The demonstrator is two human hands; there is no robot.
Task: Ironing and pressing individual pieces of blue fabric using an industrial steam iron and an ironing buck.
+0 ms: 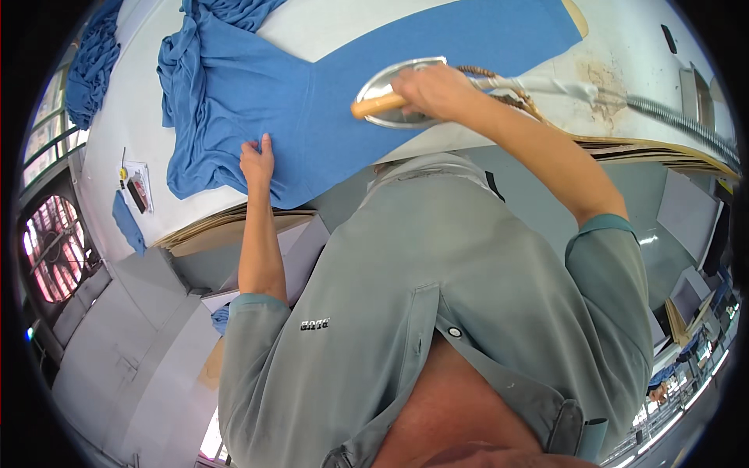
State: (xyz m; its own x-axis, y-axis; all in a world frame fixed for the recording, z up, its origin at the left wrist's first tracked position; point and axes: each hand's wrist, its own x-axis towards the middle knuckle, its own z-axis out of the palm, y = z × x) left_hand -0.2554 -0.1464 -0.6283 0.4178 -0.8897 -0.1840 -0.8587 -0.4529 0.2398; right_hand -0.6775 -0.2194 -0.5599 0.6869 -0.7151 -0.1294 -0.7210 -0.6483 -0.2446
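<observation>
A blue garment (234, 93) lies across the pale table, bunched at its left side and smooth along the long part that runs to the upper right. My left hand (257, 162) rests on it near its front edge, thumb and fingers apart against the cloth. In my right hand (437, 92) is a steam iron (380, 84), gripped by its light wooden handle. The iron sits on the smooth part of the garment, its metal body partly hidden under my hand. A curved tan edge (576, 17) shows at the garment's far right end.
A wrapped cord and ribbed metal hose (675, 117) run from the iron to the right. More blue cloth (95, 66) is heaped at the far left. Papers with a dark object (139, 189) and a blue scrap (128, 222) lie near the table's left edge. A fan (55, 248) stands beyond.
</observation>
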